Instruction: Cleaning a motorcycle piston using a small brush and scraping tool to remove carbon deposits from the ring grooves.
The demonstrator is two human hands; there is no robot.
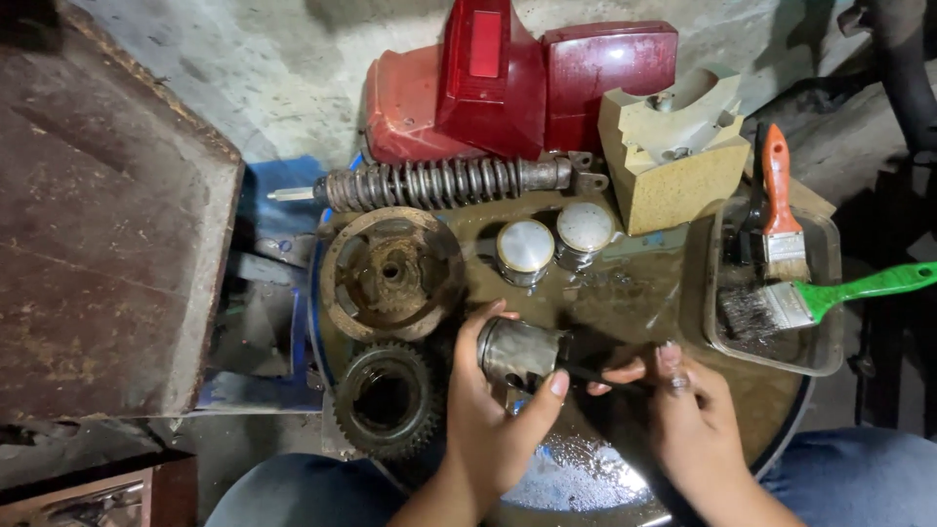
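Observation:
My left hand (488, 410) grips a dirty metal piston (515, 349) on its side, thumb on its right end, above a round oily tray (625, 303). Fingers of my right hand (688, 420) pinch a thin dark tool (597, 375) whose tip points into the piston's open end. Two more pistons, one (524, 249) beside the other (584, 231), stand upright on the tray just beyond my hands.
A rusty drum hub (390, 273) and a toothed sprocket (386, 398) lie left of the piston. A coil shock absorber (444, 182), red body panels (508, 83) and a tan block (673, 146) sit behind. A clear tub (828, 293) at right holds an orange-handled brush (778, 205) and a green-handled brush (830, 293).

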